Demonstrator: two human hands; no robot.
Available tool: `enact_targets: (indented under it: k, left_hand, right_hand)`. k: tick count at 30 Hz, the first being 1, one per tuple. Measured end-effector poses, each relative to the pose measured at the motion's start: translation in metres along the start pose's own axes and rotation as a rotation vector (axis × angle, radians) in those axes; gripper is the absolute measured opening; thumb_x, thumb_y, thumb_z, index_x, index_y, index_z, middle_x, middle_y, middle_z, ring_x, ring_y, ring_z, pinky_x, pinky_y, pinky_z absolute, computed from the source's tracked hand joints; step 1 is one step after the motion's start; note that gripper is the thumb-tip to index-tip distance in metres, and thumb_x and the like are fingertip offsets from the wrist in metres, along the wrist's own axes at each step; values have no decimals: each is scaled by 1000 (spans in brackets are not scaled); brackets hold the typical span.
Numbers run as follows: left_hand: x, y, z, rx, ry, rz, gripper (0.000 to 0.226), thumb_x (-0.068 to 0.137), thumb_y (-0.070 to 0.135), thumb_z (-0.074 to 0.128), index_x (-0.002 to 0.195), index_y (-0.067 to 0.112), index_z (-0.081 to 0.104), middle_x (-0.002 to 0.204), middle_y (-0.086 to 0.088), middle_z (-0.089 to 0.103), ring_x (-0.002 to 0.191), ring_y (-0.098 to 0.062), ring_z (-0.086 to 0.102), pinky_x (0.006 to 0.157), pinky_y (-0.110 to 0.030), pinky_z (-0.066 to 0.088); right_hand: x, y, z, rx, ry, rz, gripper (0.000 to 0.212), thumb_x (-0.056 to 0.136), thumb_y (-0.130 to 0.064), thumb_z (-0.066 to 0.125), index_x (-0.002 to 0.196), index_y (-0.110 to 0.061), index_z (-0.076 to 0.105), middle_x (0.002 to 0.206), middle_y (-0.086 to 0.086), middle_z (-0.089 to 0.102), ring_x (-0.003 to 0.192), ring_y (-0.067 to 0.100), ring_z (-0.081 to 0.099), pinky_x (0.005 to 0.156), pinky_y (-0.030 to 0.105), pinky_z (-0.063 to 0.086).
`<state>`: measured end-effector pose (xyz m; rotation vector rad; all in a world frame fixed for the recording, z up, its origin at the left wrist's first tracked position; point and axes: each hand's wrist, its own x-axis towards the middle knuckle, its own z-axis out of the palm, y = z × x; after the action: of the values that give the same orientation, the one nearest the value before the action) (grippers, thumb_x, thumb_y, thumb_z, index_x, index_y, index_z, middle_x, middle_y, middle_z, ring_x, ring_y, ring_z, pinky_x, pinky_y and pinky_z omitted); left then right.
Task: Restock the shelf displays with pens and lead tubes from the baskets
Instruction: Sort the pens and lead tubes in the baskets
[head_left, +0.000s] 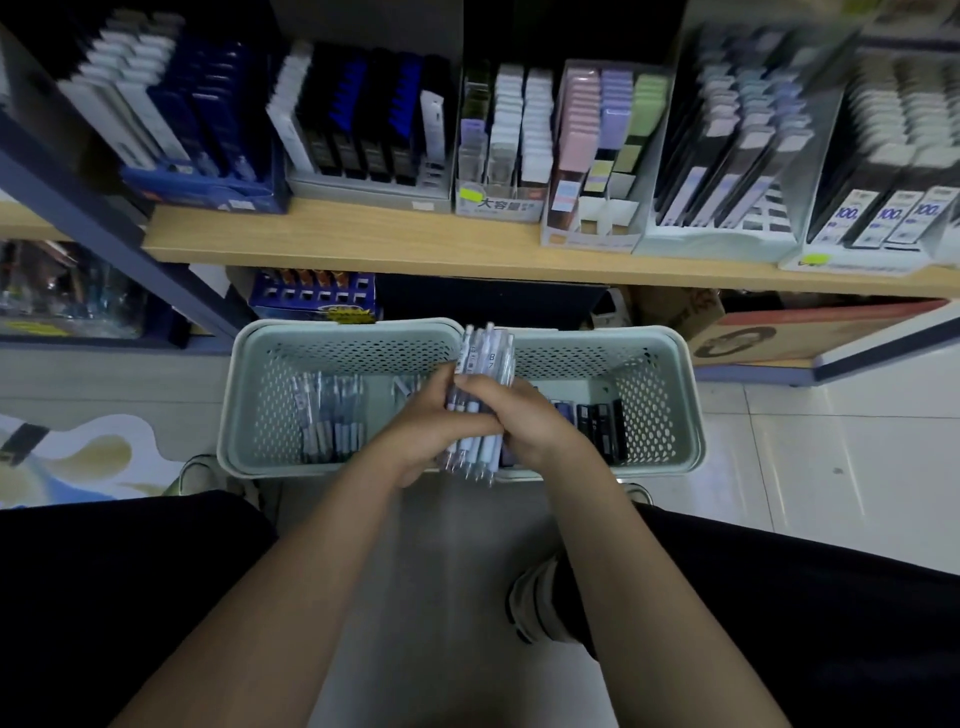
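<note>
Two pale green perforated baskets stand side by side on the floor, the left basket (270, 395) and the right basket (670, 400). Over their shared middle I hold a bundle of white and pale blue pens (483, 364), tips pointing toward me. My left hand (431, 421) grips the bundle from the left and my right hand (519, 415) grips it from the right. More pens (330, 415) lie in the left basket. Black lead tubes (602, 426) lie in the right basket.
A wooden shelf (363, 239) above the baskets carries display boxes: a blue one (208, 187), a grey one with black and blue packs (363, 182), a pastel one (592, 228). A lower shelf holds a blue box (311, 296). My knees flank a shoe (535, 603).
</note>
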<state>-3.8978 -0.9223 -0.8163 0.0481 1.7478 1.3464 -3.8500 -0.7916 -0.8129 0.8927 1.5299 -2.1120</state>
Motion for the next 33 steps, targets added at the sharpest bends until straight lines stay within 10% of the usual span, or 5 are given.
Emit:
enact_targets:
  k: [7, 16, 24, 27, 33]
  left_hand:
    - [1, 3, -4, -252, -129, 6, 51, 75, 9, 79, 118, 25, 58, 103, -4, 74, 97, -19, 73, 79, -36, 59]
    - [3, -4, -9, -228, 3, 135, 54, 82, -5, 74, 122, 26, 55, 95, 5, 75, 90, -8, 73, 69, -21, 56]
    - [0, -6, -25, -449, 23, 11, 28, 99, 24, 57, 126, 29, 59, 113, -5, 73, 105, -24, 70, 93, -45, 56]
    - [-1, -12, -31, -444, 64, -10, 62, 84, 47, 76, 138, 32, 51, 132, 0, 67, 125, -25, 60, 108, -56, 43]
    - [-3, -20, -44, -411, 257, 109, 50, 81, 35, 80, 125, 18, 60, 114, -3, 74, 111, -26, 68, 103, -57, 48]
  right_hand:
    - [1, -7, -1, -36, -29, -22, 35, 87, -41, 58, 101, -12, 70, 77, 6, 62, 62, 12, 56, 51, 24, 38]
    - [7, -10, 13, -27, -13, -83, 34, 95, -22, 53, 123, -7, 63, 117, 20, 70, 109, 29, 69, 98, 47, 55]
    - [14, -5, 24, -27, -52, -73, 47, 92, -31, 55, 128, -2, 59, 121, 21, 67, 106, 26, 65, 96, 40, 50]
    - [19, -3, 29, 5, -87, -58, 55, 90, -39, 64, 131, -2, 59, 123, 20, 68, 114, 28, 66, 98, 38, 52]
    - [32, 9, 42, 19, -22, -27, 43, 101, -39, 56, 122, -2, 64, 117, 18, 72, 115, 33, 67, 99, 45, 53]
